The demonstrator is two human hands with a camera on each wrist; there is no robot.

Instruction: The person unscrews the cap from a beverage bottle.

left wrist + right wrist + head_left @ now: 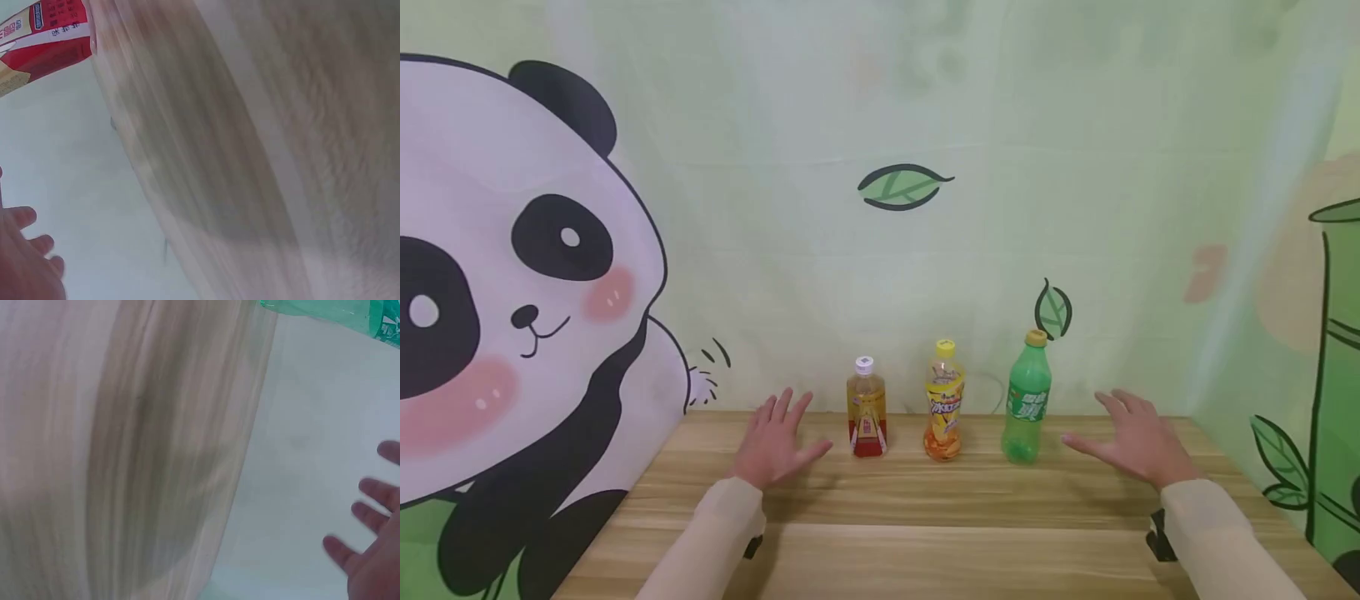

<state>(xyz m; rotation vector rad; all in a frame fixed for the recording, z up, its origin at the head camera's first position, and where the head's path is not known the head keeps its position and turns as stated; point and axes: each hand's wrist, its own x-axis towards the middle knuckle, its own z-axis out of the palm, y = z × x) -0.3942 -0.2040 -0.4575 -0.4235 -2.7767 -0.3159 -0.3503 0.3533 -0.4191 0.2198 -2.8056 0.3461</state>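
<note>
The head camera looks forward and slightly down from the near edge of the light wooden table point(925, 533), facing the far green printed backdrop point(1075, 167). The left wrist camera sits low and close over the tabletop, tilted, facing far; its blurred view shares the amber bottle with the red label point(867, 417) point(44, 34). The right wrist camera, equally close and tilted, shares the green plastic bottle point(1027, 400) point(337, 314).
</note>
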